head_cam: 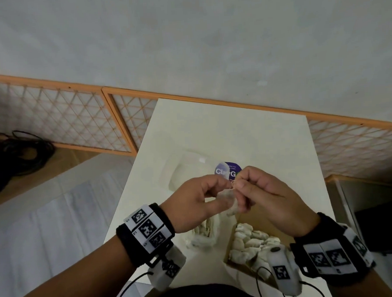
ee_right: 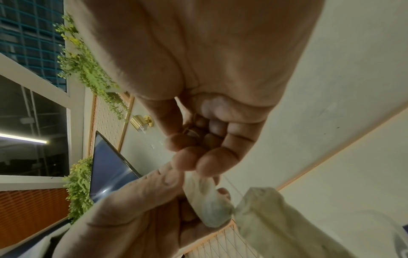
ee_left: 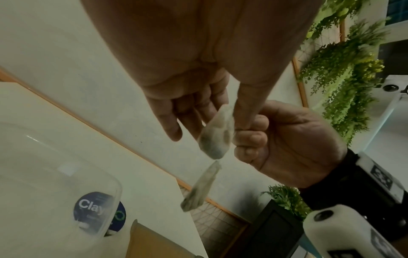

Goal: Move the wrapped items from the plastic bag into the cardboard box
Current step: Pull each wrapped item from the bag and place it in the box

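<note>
The left hand (head_cam: 193,205) pinches a wrapped item (head_cam: 227,199) between thumb and fingers, raised above the counter (head_cam: 269,144). The right hand (head_cam: 268,196) meets it, fingers curled and pinching the item's top. Below lie the plastic bag (head_cam: 203,236), left, and the cardboard box (head_cam: 233,263), right, holding more wrapped items (head_cam: 252,243).
</note>
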Available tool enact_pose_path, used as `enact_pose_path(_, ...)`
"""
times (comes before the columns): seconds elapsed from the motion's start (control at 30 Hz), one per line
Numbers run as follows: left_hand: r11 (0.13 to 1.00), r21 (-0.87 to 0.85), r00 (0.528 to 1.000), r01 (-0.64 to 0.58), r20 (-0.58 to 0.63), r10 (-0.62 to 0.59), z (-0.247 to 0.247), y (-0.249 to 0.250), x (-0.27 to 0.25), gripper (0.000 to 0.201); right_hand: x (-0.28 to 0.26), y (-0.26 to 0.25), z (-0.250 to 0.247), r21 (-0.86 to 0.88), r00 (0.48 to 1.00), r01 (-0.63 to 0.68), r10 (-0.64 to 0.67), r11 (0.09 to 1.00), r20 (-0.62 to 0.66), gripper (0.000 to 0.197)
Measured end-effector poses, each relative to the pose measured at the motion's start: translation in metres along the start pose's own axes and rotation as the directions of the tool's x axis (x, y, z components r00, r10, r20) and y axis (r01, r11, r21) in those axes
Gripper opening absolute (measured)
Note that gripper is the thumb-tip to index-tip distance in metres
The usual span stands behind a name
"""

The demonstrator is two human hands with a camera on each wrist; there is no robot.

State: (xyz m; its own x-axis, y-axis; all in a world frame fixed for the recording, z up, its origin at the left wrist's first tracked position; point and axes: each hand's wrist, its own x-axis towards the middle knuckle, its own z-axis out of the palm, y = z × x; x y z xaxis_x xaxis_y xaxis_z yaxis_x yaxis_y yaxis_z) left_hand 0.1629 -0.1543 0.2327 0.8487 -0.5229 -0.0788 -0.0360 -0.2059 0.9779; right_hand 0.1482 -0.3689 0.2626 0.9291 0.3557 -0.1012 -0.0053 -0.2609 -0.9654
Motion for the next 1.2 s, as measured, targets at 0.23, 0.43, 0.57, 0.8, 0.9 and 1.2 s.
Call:
enact_pose_path(0.23,0.991,0.127,0.998,0.051,-0.055,-0.044,0.001,-0.006,-0.006,0.014,-0.003,-0.007,-0.012,-0.021,0.988,-0.047,0.044,0.999,-0.149,0.026)
enact_pose_path(0.43,0.979,0.167,0.993,0.118,-0.042,-0.113,-0.008,-0.017,-0.017,0.013,-0.001,0.005,-0.031,-0.062,0.959,-0.094,0.073,0.994,-0.275,0.023)
enact_pose_path(0.57,0.986,-0.021,0.984,0.163,-0.064,-0.164,-0.010,-0.014,-0.021,0.023,0.000,0.021,-0.041,-0.241,0.909,-0.108,-0.002,0.965,-0.418,0.011)
enact_pose_path(0.8,0.979,-0.111,0.981,0.173,-0.069,-0.182,-0.012,-0.002,-0.018,0.027,-0.009,0.017,-0.009,-0.252,0.995,-0.035,0.010,0.967,-0.100,0.030)
enact_pose_path(0.9,0.976,-0.143,0.984,0.167,-0.041,-0.174,-0.010,0.002,-0.016,0.029,-0.009,0.018,0.011,-0.267,0.999,-0.024,0.015,0.964,-0.035,0.041)
enact_pose_path(1.2,0.990,-0.016,0.990,0.142,-0.011,-0.143,-0.017,0.002,-0.020,0.021,-0.009,0.027,0.025,-0.182,0.993,0.117,-0.112,0.976,0.037,0.021)
